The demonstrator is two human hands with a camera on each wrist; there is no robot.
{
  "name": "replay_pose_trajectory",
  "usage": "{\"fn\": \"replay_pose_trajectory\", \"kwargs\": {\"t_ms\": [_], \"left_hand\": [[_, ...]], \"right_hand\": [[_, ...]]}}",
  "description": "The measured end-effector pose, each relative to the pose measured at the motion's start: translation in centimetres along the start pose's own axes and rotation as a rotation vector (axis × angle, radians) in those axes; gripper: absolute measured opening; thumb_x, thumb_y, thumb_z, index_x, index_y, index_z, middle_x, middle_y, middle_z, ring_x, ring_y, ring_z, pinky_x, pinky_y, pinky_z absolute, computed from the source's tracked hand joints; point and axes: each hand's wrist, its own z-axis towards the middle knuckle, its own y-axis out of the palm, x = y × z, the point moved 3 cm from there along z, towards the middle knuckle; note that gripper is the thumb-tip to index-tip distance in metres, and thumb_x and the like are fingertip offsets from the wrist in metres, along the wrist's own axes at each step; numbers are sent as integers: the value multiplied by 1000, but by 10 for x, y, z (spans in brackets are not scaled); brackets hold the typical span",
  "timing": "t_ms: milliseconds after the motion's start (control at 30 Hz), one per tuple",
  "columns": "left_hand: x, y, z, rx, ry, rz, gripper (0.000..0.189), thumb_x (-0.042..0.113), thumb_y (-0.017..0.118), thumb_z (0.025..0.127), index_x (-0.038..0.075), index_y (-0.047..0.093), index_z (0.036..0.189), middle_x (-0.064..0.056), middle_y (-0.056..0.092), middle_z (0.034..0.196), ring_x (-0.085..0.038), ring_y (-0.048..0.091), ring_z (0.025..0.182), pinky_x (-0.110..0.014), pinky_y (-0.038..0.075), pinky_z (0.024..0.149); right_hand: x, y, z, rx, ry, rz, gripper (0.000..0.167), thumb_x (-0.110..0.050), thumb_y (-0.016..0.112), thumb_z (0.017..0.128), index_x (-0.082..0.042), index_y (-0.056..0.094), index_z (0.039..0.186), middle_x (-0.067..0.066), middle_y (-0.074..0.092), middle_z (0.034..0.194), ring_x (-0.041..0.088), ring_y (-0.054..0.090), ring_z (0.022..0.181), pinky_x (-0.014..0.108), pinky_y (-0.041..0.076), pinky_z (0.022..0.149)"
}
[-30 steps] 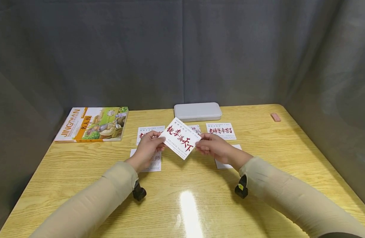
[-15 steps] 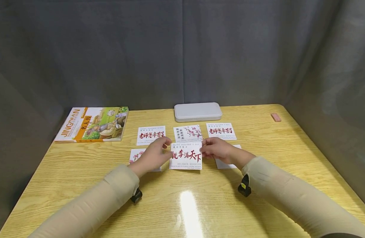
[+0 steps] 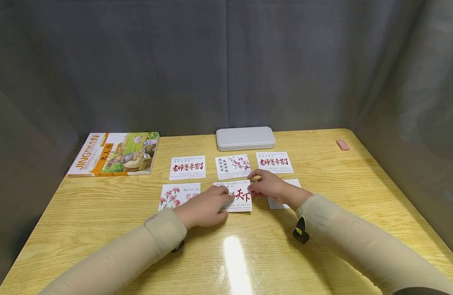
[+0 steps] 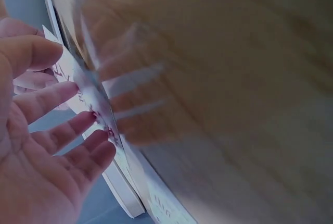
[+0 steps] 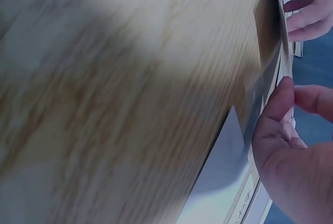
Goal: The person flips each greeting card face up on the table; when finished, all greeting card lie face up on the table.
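Observation:
A white greeting card [image 3: 241, 201] with red brush lettering lies level, close over the table in the front middle of the head view. My right hand [image 3: 272, 188] pinches its right edge between thumb and index finger; the right wrist view shows this thumb [image 5: 278, 101] at the edge. Over the card's left part reaches my left hand [image 3: 208, 207], hiding some of the lettering. Its fingers [image 4: 78, 125] are spread and loosely bent across the card's face in the left wrist view. The flower card [image 3: 171, 196] is partly behind the left hand; a plain white card [image 3: 279, 203] is partly behind the right.
Behind stand two cards with red lettering, one left [image 3: 187, 168] and one right [image 3: 275, 162], with a blossom card [image 3: 233, 166] between them. A white case [image 3: 245, 138] sits at the back edge, a book [image 3: 115, 153] at left, a pink eraser [image 3: 342, 145] at right.
The tilted card was straightened and lowered to the front middle. My left hand let go of its left edge, then moved right onto its face. The right hand stayed at its right edge.

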Motion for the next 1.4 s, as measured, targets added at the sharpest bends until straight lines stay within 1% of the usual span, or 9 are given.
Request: {"fn": "replay_pose_trajectory", "kwargs": {"t_ms": [100, 300, 500, 600, 767, 867, 1033, 1167, 1400], "left_hand": [[0, 3, 1, -38, -10, 30, 45, 18, 64, 97, 6, 64, 140, -15, 60, 131, -31, 55, 127, -47, 32, 119], [2, 3, 1, -68, -11, 126, 45, 24, 63, 100, 10, 62, 143, -13, 59, 131, -30, 56, 121, -44, 47, 105], [3, 2, 2, -71, -15, 110, 44, 23, 63, 99, 11, 62, 141, -12, 59, 130, -30, 55, 120, -44, 47, 103], [4, 1, 3, -64, -12, 97, 39, 22, 64, 98, 11, 65, 135, -11, 60, 125, -29, 55, 115, -44, 48, 100], [5, -4, 9, -65, -33, 93, 23, 22, 65, 96, 12, 69, 117, -7, 58, 111, -25, 52, 101, -42, 49, 88], [9, -9, 18, -48, -32, 77, 28, 23, 64, 98, 9, 68, 122, -9, 59, 115, -26, 54, 104, -42, 49, 92], [21, -11, 39, -9, 15, 63, 51, 32, 60, 101, 6, 56, 145, -16, 53, 144, -31, 50, 133, -42, 40, 113], [36, -9, 59, -38, 42, 70, 66, 41, 61, 101, 9, 44, 156, -15, 39, 160, -31, 35, 148, -41, 28, 121], [59, 3, 88, -106, 103, 123, 86, 57, 66, 95, 20, 31, 164, -10, 23, 169, -29, 20, 155, -38, 21, 124]], "right_hand": [[0, 1, 1, 12, 3, -9, 37, -1, 62, 96, 4, 50, 131, 11, 65, 87, 18, 63, 77, 28, 53, 68], [-1, 0, 0, 19, -13, -23, 33, 1, 59, 96, 7, 52, 128, 13, 66, 88, 17, 63, 76, 27, 55, 68], [-5, -14, -8, 18, -51, -55, 32, -3, 56, 100, 12, 51, 128, 18, 66, 99, 23, 67, 90, 34, 58, 78], [-2, -26, -16, 23, -49, -60, 34, -6, 56, 101, 12, 51, 130, 19, 65, 103, 25, 67, 96, 36, 58, 82], [7, -52, -28, 50, -36, -35, 40, -8, 57, 100, 12, 49, 134, 16, 63, 108, 19, 65, 94, 33, 57, 82], [14, -72, -36, 78, -30, -14, 44, -9, 57, 100, 13, 46, 137, 14, 64, 108, 13, 64, 91, 29, 56, 79], [29, -104, -53, 100, -7, -17, 46, -9, 54, 104, 17, 42, 141, 4, 67, 101, 8, 63, 85, 26, 55, 76], [42, -123, -61, 77, 11, -17, 50, -10, 51, 107, 19, 36, 145, 2, 67, 102, 7, 64, 85, 26, 57, 78], [58, -139, -66, 25, 60, 41, 57, -12, 52, 108, 19, 28, 148, 1, 66, 103, 6, 66, 85, 25, 58, 80]]}}
